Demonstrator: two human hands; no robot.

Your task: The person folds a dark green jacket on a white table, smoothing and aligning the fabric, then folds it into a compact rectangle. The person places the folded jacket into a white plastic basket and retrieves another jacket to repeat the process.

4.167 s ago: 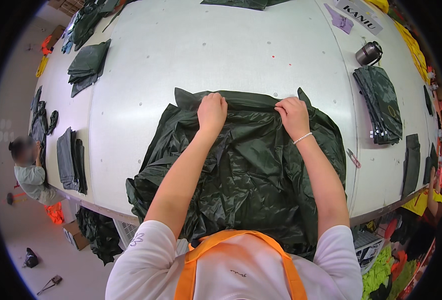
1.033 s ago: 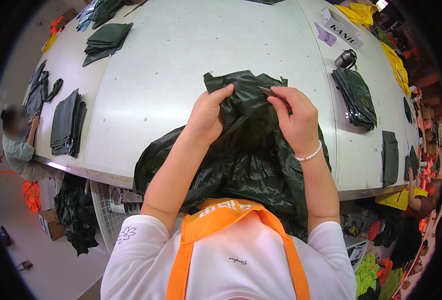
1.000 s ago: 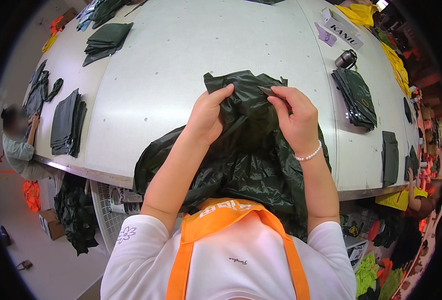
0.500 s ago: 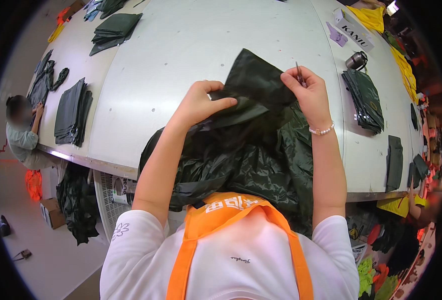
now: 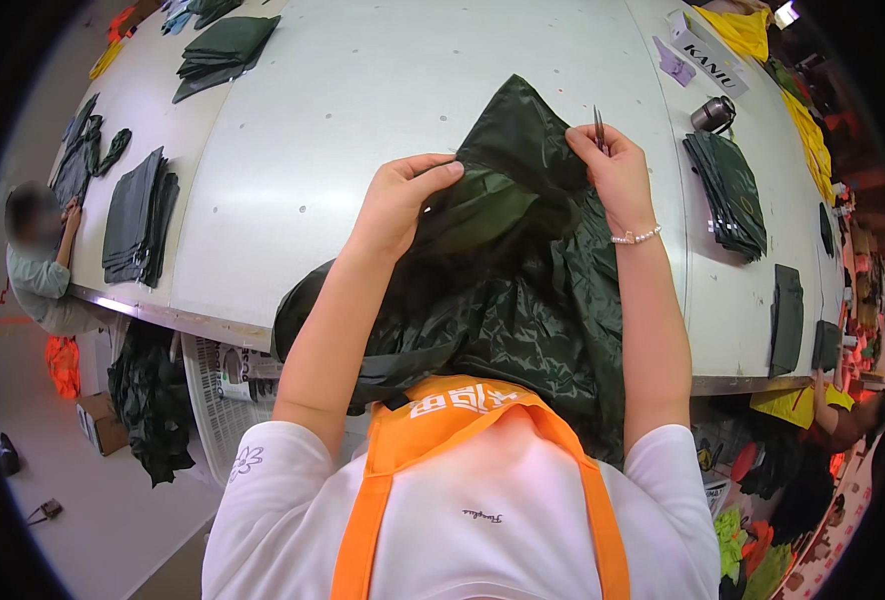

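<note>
A dark green, shiny garment (image 5: 493,290) lies bunched over the table's near edge and against my orange apron (image 5: 463,415). Its far end is spread up into a pointed flap between my hands. At the flap's left edge, my left hand (image 5: 400,205) pinches the fabric between thumb and fingers. My right hand (image 5: 623,185) pinches the flap's right edge. Tucked in that same hand are small pointed metal snips (image 5: 600,128), with the tips sticking up past the fingers. The lower part of the snips is hidden in my palm.
On the white table (image 5: 363,90), stacks of folded dark green pieces lie left (image 5: 141,220) and right (image 5: 728,195). A dark flask (image 5: 713,114) and a white box (image 5: 708,55) are at the far right. A white basket (image 5: 223,400) stands below the edge. Co-workers are at both sides.
The flap has been lifted and stretched out, its tip now pointing farther from me. My left hand has shifted slightly up and keeps the fabric pinched. The snips stay in my right hand.
</note>
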